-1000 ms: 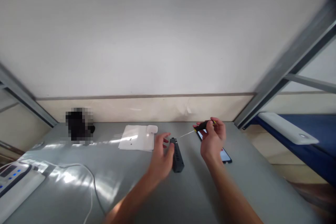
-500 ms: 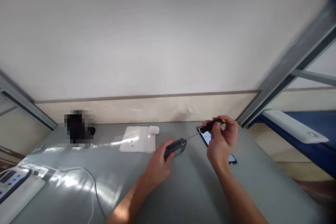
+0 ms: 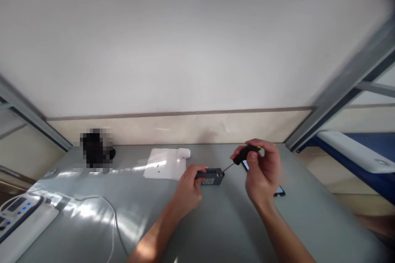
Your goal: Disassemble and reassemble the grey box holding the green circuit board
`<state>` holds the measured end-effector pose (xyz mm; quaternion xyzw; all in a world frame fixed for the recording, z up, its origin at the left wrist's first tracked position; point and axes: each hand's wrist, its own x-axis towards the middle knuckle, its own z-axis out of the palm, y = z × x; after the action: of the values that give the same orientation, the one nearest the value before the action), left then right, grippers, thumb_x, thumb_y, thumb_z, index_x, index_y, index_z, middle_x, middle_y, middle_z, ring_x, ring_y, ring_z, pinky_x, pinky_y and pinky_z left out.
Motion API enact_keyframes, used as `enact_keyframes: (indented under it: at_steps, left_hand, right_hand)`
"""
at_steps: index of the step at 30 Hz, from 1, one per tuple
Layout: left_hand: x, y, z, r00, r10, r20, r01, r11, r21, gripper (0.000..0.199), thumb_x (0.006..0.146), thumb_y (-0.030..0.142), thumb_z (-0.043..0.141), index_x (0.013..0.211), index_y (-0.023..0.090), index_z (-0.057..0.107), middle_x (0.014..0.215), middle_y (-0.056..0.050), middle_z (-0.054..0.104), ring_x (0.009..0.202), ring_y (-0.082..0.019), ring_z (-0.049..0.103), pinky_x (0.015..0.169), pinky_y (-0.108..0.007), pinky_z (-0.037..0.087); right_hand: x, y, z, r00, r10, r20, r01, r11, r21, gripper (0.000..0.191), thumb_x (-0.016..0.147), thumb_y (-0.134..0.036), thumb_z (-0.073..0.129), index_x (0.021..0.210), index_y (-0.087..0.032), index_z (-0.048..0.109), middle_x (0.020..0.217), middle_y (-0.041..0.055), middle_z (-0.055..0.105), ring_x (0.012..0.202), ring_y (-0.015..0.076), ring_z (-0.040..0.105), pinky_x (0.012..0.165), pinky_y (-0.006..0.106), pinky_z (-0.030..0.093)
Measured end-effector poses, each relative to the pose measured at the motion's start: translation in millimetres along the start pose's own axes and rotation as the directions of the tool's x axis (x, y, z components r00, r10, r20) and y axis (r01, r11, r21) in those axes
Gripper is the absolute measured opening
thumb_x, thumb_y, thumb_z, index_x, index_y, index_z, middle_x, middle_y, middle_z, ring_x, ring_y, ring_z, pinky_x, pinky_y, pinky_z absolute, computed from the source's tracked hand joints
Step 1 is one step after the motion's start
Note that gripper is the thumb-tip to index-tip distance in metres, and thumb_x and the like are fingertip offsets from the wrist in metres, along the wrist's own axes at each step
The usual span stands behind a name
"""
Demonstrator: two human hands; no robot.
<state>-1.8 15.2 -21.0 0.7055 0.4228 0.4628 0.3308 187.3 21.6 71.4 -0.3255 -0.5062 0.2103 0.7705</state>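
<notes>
My left hand [image 3: 189, 189] is closed round the left end of a dark grey vented box [image 3: 212, 177], which has a pale label on its near side. In my right hand [image 3: 262, 170] is a black and yellow screwdriver [image 3: 246, 154], tilted down to the left. Its tip meets the right end of the box near a corner. Under and behind my right hand lies a phone [image 3: 279, 191], mostly covered. A white sheet [image 3: 165, 164] with a few tiny dark bits on it lies left of the box, and a small white object [image 3: 184, 153] rests at its upper right corner.
The grey table [image 3: 228, 230] meets a wall at the back. A white device with blue buttons [image 3: 26, 218] and a cable [image 3: 115, 213] are at the left. A blurred-out black object [image 3: 95, 150] stands back left. A white panel [image 3: 354, 152] sits on a blue surface at right.
The box has turned from slanting to nearly level, showing more of its label. The screwdriver has tilted more steeply, its tip still at the box's end. The whole view has shifted slightly.
</notes>
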Motion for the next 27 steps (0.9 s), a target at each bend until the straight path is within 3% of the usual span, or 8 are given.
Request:
enact_keyframes:
  at_steps: [9,14,17,20,23,27]
  left_hand:
    - [2,4,-1.4,0.997,0.077,-0.003,-0.077,0.996,0.039,0.036,0.086,0.001,0.047,0.111,0.023,0.061,0.114,-0.008,0.072,0.104,-0.020,0.068,0.089,-0.034,0.058]
    - [3,8,-3.5,0.995,0.099,0.024,-0.100,0.994,0.051,0.033,0.088,0.001,0.046,0.107,0.023,0.060,0.115,-0.008,0.071,0.103,-0.020,0.067,0.086,-0.033,0.058]
    - [3,9,-4.2,0.990,0.134,0.051,-0.138,0.988,0.071,0.032,0.089,0.002,0.046,0.107,0.023,0.061,0.113,-0.008,0.071,0.106,-0.021,0.066,0.090,-0.035,0.057]
    - [3,9,-3.4,0.994,0.099,0.044,-0.102,0.991,0.091,0.039,0.087,0.001,0.047,0.115,0.022,0.062,0.112,-0.007,0.070,0.105,-0.022,0.066,0.095,-0.037,0.055]
    - [2,7,-2.3,0.999,0.043,0.032,-0.045,0.996,0.076,0.041,0.087,0.002,0.048,0.119,0.022,0.062,0.113,-0.007,0.069,0.106,-0.022,0.066,0.096,-0.038,0.055]
    - [2,6,-2.6,0.999,0.011,0.040,-0.014,0.998,0.054,0.039,0.088,0.003,0.049,0.119,0.022,0.063,0.114,-0.007,0.069,0.106,-0.022,0.066,0.095,-0.037,0.055]
  right_hand:
    - [0,0,1,1.000,0.003,0.019,-0.003,1.000,0.012,0.009,0.102,-0.029,0.063,0.111,-0.026,0.064,0.107,0.0017,0.055,0.072,0.0146,0.068,0.061,0.032,0.053]
    - [1,-3,-2,0.993,0.094,0.070,-0.096,0.995,0.016,0.012,0.102,-0.031,0.064,0.113,-0.028,0.067,0.102,0.0016,0.059,0.074,0.0156,0.067,0.064,0.033,0.054]
    - [4,-7,-5,0.969,0.152,0.194,-0.170,0.982,0.081,0.013,0.099,-0.033,0.069,0.111,-0.028,0.072,0.105,0.0051,0.067,0.090,0.0215,0.070,0.076,0.039,0.059]
    - [9,-10,-7,0.918,0.223,0.328,-0.298,0.934,0.200,0.011,0.097,-0.036,0.074,0.104,-0.029,0.075,0.110,0.0067,0.073,0.098,0.0243,0.071,0.085,0.044,0.058]
    - [11,-10,-6,0.874,0.295,0.387,-0.417,0.863,0.285,0.014,0.096,-0.042,0.074,0.103,-0.029,0.073,0.105,0.0054,0.073,0.089,0.0222,0.070,0.082,0.042,0.057]
    - [8,-6,-2,0.875,0.313,0.370,-0.435,0.844,0.314,0.029,0.095,-0.055,0.072,0.108,-0.030,0.069,0.092,0.0025,0.066,0.075,0.0172,0.061,0.069,0.033,0.050]
